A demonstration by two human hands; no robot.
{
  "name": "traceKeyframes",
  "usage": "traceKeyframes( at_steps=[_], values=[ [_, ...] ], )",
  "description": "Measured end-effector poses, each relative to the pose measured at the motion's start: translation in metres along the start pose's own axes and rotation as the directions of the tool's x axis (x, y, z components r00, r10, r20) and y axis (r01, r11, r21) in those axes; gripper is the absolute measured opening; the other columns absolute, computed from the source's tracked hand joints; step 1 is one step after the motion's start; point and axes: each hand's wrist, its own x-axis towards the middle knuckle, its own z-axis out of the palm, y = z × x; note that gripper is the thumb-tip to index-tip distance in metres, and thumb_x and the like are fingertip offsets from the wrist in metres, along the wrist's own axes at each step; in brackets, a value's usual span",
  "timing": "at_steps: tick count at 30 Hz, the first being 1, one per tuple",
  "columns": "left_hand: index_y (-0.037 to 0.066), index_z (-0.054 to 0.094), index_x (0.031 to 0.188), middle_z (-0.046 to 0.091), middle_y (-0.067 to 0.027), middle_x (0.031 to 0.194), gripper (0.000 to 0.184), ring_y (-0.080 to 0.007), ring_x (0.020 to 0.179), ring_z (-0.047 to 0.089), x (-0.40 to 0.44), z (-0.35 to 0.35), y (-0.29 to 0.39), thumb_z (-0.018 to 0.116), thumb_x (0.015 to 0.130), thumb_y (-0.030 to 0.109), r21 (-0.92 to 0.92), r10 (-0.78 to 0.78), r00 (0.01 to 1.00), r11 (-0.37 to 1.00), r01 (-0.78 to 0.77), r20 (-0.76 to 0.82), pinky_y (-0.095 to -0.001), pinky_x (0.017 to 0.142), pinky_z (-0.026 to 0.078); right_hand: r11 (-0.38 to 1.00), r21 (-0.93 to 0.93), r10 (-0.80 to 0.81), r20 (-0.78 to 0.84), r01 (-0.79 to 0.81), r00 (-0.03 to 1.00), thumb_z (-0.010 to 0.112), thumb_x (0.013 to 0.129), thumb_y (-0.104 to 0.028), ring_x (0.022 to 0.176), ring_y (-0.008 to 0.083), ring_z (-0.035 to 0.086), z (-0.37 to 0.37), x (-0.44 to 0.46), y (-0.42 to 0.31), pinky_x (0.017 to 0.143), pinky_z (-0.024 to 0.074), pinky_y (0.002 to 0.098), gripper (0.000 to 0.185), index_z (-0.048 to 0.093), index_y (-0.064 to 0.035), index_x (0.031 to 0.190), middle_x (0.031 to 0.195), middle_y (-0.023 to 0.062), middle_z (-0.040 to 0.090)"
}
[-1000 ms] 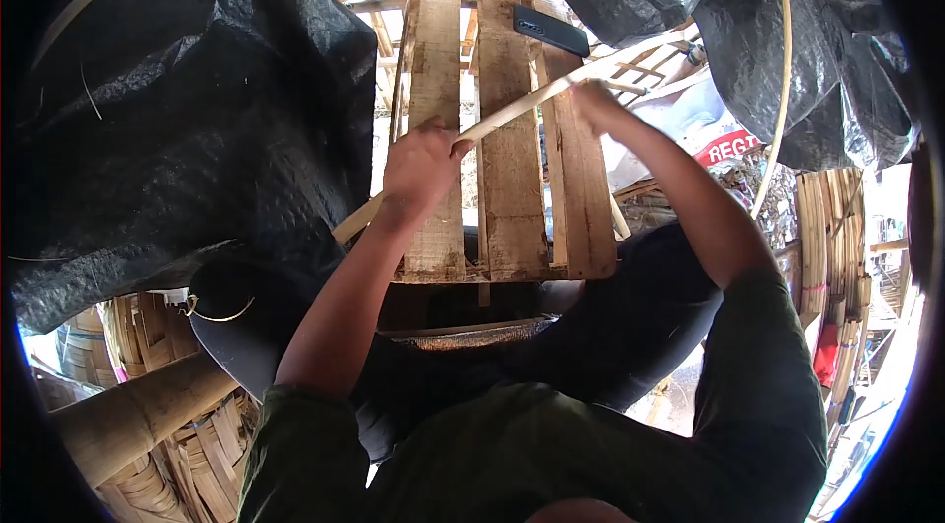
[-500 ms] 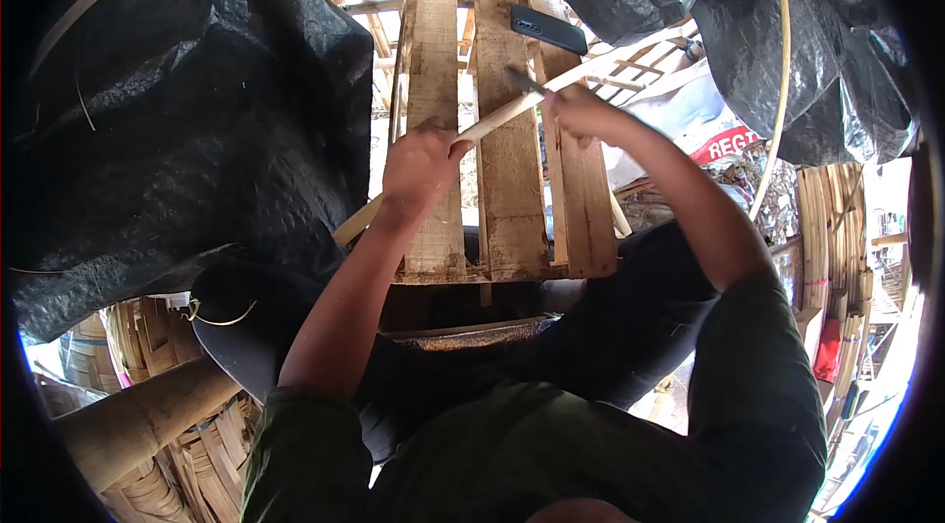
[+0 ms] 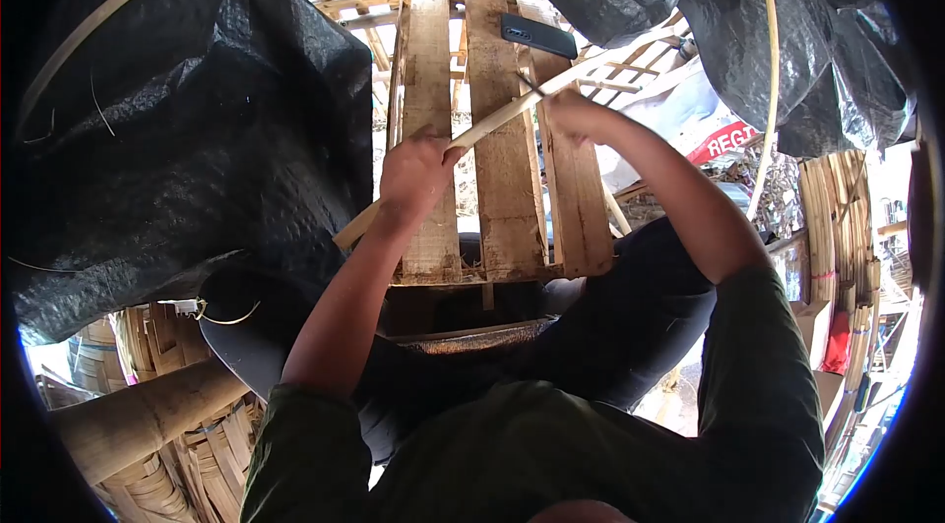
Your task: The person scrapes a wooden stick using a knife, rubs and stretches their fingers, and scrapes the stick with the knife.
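My left hand (image 3: 415, 174) is wrapped round a long pale strip (image 3: 497, 118), probably bamboo, that runs slantwise from lower left to upper right. Beyond it, my right hand (image 3: 574, 118) is closed on a knife (image 3: 530, 84), whose dark, narrow blade lies across the strip. The handle is hidden in the fingers. Both hands are over a slatted wooden bench (image 3: 507, 188) in front of my lap. A dark phone (image 3: 538, 35) rests on the far end of the slats.
Black plastic sheeting (image 3: 187, 149) hangs on the left and over the top. A thick bamboo pole (image 3: 148, 420) is at lower left. Bundled strips (image 3: 837, 228) stand at right, near a white sack (image 3: 679, 129) with red print.
My right hand has come back slightly to the left along the strip, and the blade now shows across it. My left hand keeps its hold. The whole view has shifted slightly.
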Motion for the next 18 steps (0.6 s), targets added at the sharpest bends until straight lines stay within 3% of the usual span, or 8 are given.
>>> traceKeyframes(
  at_steps=[1,2,5,6,8,11,14,18],
  values=[
    [0.007,0.073,0.092,0.066,-0.0119,0.087,0.026,-0.0329,0.076,0.067,-0.001,0.002,-0.001,0.072,0.085,0.032,0.006,0.021,0.999,1.0,-0.021,-0.024,-0.041,0.067,0.054,0.982,0.184,-0.065,0.105,0.045,0.992,0.04,0.105,-0.033,0.045,0.01,0.032,0.013,-0.01,0.0,0.038,0.0275,0.0294,0.029,0.046,-0.0056,0.096,0.059,-0.0043,0.035],
    [0.006,0.073,0.091,0.066,-0.0116,0.086,0.026,-0.0328,0.075,0.066,-0.001,0.003,-0.002,0.072,0.085,0.031,0.013,0.042,0.998,0.999,-0.041,-0.046,-0.0411,0.067,0.054,0.964,0.262,-0.017,0.205,-0.038,0.979,0.042,0.105,-0.033,0.046,0.0089,0.03,0.016,-0.01,-0.006,0.038,0.025,0.0286,0.027,0.045,-0.0072,0.098,0.059,-0.0051,0.033],
    [0.005,0.072,0.088,0.066,-0.0108,0.085,0.025,-0.0322,0.073,0.067,-0.003,0.004,0.001,0.072,0.085,0.031,0.09,0.037,0.999,0.995,-0.034,-0.032,-0.0416,0.065,0.054,0.991,0.128,0.01,0.221,-0.039,0.975,0.043,0.104,-0.035,0.045,0.0079,0.026,-0.014,-0.003,-0.011,0.038,0.0217,0.0274,0.032,0.044,-0.0078,0.088,0.059,-0.0058,0.031],
    [0.005,0.072,0.088,0.066,-0.0108,0.085,0.025,-0.0322,0.073,0.067,-0.004,0.005,0.001,0.072,0.085,0.031,0.093,0.037,0.999,0.995,-0.034,-0.032,-0.0416,0.065,0.054,0.948,0.311,0.036,0.102,-0.066,0.994,0.043,0.104,-0.037,0.043,0.0085,0.027,-0.016,0.0,-0.008,0.037,0.023,0.028,0.037,0.044,-0.0074,0.082,0.058,-0.0046,0.033],
    [0.006,0.071,0.086,0.064,-0.0095,0.083,0.024,-0.0308,0.071,0.067,-0.005,0.007,0.001,0.072,0.085,0.031,0.116,0.058,0.996,0.992,-0.051,-0.062,-0.0405,0.062,0.054,0.965,0.262,0.05,-0.079,-0.027,0.996,0.045,0.103,-0.044,0.042,0.0092,0.03,-0.015,0.007,-0.005,0.036,0.0258,0.0285,0.044,0.044,-0.0079,0.079,0.057,-0.0029,0.035],
    [0.007,0.07,0.083,0.062,-0.0083,0.08,0.024,-0.0294,0.069,0.066,-0.009,0.004,0.009,0.071,0.086,0.031,0.136,0.085,0.994,0.988,-0.076,-0.061,-0.0391,0.06,0.054,0.989,0.139,0.058,-0.066,-0.049,0.996,0.047,0.098,-0.056,0.041,0.0108,0.034,0.0,-0.003,-0.008,0.034,0.0296,0.03,0.055,0.047,-0.0046,0.079,0.055,-0.0018,0.037],
    [0.008,0.069,0.081,0.061,-0.0073,0.077,0.024,-0.0276,0.066,0.066,-0.018,0.007,0.02,0.07,0.087,0.032,0.148,0.116,0.991,0.983,-0.104,-0.072,-0.0382,0.057,0.054,0.999,0.031,0.021,-0.114,-0.017,0.993,0.054,0.092,-0.056,0.041,0.0163,0.048,0.016,-0.012,-0.01,0.036,0.0408,0.0345,0.057,0.056,0.0,0.084,0.057,0.0037,0.048],
    [0.01,0.069,0.08,0.062,-0.0064,0.077,0.023,-0.0255,0.068,0.067,-0.027,0.007,0.03,0.069,0.087,0.032,0.178,0.139,0.988,0.976,-0.127,-0.06,-0.0382,0.056,0.053,0.99,0.141,0.023,-0.149,-0.002,0.989,0.058,0.091,-0.049,0.04,0.0182,0.049,0.02,-0.014,-0.011,0.037,0.043,0.0368,0.05,0.054,-0.0004,0.079,0.055,0.0046,0.047]
  ],
)
